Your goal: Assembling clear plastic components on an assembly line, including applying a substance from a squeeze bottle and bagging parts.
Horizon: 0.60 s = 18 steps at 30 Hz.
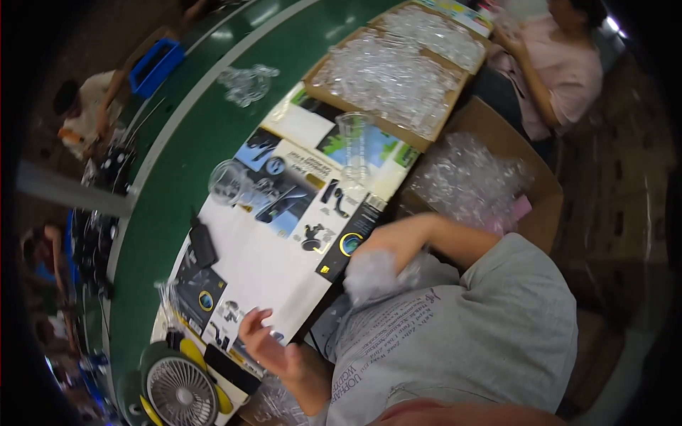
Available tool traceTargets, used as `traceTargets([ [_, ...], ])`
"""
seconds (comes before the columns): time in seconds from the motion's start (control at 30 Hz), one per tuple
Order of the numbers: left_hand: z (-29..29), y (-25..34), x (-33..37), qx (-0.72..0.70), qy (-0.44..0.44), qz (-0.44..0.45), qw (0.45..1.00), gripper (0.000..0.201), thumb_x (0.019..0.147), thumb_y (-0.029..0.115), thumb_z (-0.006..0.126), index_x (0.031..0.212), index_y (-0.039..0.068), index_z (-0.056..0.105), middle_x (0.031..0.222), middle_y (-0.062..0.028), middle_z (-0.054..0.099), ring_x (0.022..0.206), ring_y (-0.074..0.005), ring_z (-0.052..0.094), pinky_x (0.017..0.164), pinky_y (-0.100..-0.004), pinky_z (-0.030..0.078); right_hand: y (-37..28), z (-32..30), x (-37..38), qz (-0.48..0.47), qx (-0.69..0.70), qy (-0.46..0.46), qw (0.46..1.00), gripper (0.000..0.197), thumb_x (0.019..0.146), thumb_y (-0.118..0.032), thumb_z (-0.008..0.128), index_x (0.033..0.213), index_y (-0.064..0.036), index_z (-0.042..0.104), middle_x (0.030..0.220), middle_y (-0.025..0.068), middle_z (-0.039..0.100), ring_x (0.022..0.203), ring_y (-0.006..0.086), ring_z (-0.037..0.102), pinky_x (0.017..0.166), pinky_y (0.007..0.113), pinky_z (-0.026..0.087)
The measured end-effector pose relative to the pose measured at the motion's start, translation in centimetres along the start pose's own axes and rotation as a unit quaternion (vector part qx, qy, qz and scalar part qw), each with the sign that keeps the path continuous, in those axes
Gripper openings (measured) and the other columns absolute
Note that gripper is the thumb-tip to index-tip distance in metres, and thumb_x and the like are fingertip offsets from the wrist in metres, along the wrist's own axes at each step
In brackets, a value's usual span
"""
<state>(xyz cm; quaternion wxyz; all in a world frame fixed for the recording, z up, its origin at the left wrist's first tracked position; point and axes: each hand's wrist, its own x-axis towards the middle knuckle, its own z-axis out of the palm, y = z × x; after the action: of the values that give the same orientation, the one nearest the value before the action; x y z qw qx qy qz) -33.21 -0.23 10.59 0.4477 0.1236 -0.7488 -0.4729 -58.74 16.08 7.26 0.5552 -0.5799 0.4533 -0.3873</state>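
The right hand [387, 245] grips what seems a clear plastic bundle [373, 273] (blurred), while the left hand [259, 337] rests open on flattened cardboard [263, 263].

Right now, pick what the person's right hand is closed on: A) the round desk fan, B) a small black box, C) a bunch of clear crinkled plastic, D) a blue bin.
C: the right hand is wrapped around a bunch of clear crinkled plastic at the near edge of the table, while the fan sits far off by the left hand.
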Motion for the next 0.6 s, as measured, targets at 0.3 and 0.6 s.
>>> traceTargets([
  [0.3, -1.9, -2.1, -1.2, -0.034, -0.046, -0.13, 0.99, 0.029, 0.086, 0.02, 0.052, 0.108, 0.003, 0.044, 0.105, -0.017, 0.052, 0.059, -0.0135, 0.05, 0.066, -0.0248, 0.041, 9.3, -8.0, -22.3, 0.379, -0.281, 0.619, 0.628, 0.072, 0.057, -0.028, 0.075, 0.12, -0.0063, 0.049, 0.103, 0.0186, 0.06, 0.096, 0.029, 0.058, 0.082, 0.035, 0.046],
  [0.6, -3.1, -1.7, -2.0, 0.002, -0.033, -0.16, 0.986, 0.032, 0.087, 0.024, 0.053, 0.107, 0.001, 0.044, 0.099, -0.0159, 0.054, 0.054, -0.0122, 0.047, 0.072, -0.0262, 0.042, 15.7, -7.3, -23.2, 0.574, -0.243, 0.585, 0.519, 0.093, 0.059, -0.041, 0.078, 0.137, -0.0365, 0.028, 0.146, 0.015, 0.017, 0.133, 0.0405, 0.017, 0.099, 0.063, 0.024],
])
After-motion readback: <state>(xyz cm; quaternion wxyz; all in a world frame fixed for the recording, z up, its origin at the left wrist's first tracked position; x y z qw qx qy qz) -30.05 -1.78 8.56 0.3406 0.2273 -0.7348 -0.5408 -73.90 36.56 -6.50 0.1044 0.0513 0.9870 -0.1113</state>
